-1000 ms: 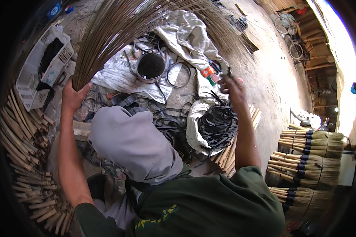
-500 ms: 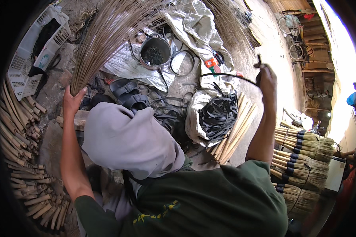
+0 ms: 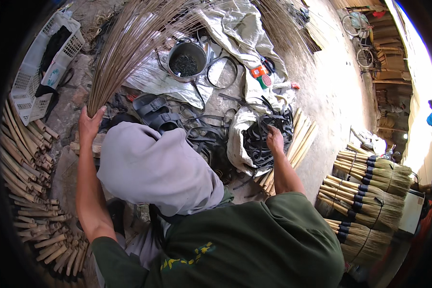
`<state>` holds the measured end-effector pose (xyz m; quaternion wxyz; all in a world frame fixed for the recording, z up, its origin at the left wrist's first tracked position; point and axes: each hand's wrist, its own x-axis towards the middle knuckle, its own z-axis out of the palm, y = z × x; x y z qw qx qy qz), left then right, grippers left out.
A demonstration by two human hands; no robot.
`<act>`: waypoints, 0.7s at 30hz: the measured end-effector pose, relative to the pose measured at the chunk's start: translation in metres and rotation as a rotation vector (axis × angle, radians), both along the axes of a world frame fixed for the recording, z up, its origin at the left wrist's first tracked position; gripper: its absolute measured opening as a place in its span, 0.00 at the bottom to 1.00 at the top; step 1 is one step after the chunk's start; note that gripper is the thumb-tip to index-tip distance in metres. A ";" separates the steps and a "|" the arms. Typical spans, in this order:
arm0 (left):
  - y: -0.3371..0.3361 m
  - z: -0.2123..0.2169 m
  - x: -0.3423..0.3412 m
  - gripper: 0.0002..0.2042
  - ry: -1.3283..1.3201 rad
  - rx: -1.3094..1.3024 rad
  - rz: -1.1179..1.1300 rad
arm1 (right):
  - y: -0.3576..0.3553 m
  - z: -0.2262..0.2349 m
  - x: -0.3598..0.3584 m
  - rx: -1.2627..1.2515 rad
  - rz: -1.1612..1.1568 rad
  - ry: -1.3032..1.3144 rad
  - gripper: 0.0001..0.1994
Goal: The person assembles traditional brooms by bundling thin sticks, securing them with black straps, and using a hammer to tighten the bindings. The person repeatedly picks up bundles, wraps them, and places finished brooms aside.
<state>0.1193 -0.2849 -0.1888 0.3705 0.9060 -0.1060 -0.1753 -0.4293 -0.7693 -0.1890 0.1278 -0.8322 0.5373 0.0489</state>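
A white sack point(image 3: 237, 144) at centre holds black straps point(image 3: 266, 139); the right hand point(image 3: 274, 139) rests on them, grip apparently closed. Left hand point(image 3: 90, 126), fingers clamped, grips a fanned broom bundle point(image 3: 129, 48). A pot point(image 3: 187, 60) of dark bits sits upper centre, finished brooms point(image 3: 369, 192) stacked right.

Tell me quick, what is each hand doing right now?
Left hand: closed around the bundle of broom bristles.
Right hand: down in the black straps in the white sack; grip cannot be told.
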 end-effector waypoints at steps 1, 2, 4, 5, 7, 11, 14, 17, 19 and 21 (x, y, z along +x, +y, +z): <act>0.000 0.003 0.000 0.33 -0.001 0.057 0.041 | -0.003 -0.001 0.007 0.005 -0.003 0.047 0.22; 0.000 0.006 -0.001 0.34 -0.030 0.010 0.029 | -0.004 0.000 0.014 0.017 -0.030 0.114 0.23; 0.002 0.011 0.001 0.35 -0.178 0.036 0.055 | -0.004 0.002 0.026 -0.003 -0.021 0.237 0.23; 0.004 0.013 0.003 0.35 -0.182 -0.003 0.050 | -0.003 0.002 0.031 -0.007 -0.023 0.267 0.22; 0.009 0.014 0.007 0.35 -0.175 -0.069 0.046 | -0.001 0.004 0.033 -0.029 -0.037 0.336 0.20; 0.023 0.006 0.010 0.35 -0.076 0.034 0.013 | 0.000 0.005 0.024 -0.059 0.018 0.417 0.17; 0.033 -0.008 0.006 0.35 0.057 0.119 -0.006 | -0.011 0.021 0.022 -0.018 -0.021 0.064 0.12; 0.040 -0.018 0.005 0.34 0.064 0.058 -0.057 | -0.038 0.054 0.035 0.069 -0.096 -0.469 0.09; 0.042 -0.019 0.005 0.31 0.101 0.034 -0.078 | -0.062 0.083 0.047 0.098 -0.106 -0.741 0.10; 0.042 -0.017 0.005 0.30 0.089 -0.007 -0.109 | -0.084 0.109 0.053 0.015 -0.098 -0.677 0.14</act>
